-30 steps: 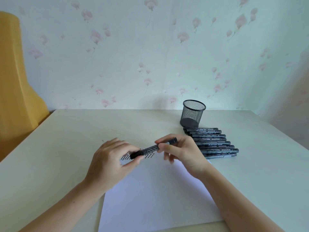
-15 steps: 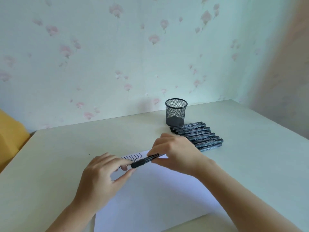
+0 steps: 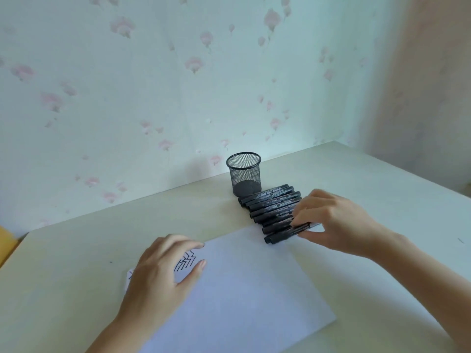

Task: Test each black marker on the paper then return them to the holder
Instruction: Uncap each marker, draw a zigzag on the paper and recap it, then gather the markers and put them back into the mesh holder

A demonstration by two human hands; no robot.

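Head view: right hand [image 3: 331,220] pinches a black marker [image 3: 285,234] at the near end of the marker row [image 3: 270,202] beside the mesh holder [image 3: 244,174]; left hand [image 3: 163,273], fingers relaxed, rests on the paper [image 3: 244,289] on the bench [image 3: 76,250].

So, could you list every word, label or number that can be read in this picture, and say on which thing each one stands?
Markers: pale print runs along the barrels, too small and blurred to read.
Paper: only black zigzag test strokes beside the left hand, no words.
Mesh holder: no label visible.
Nothing can be quoted as readable text.
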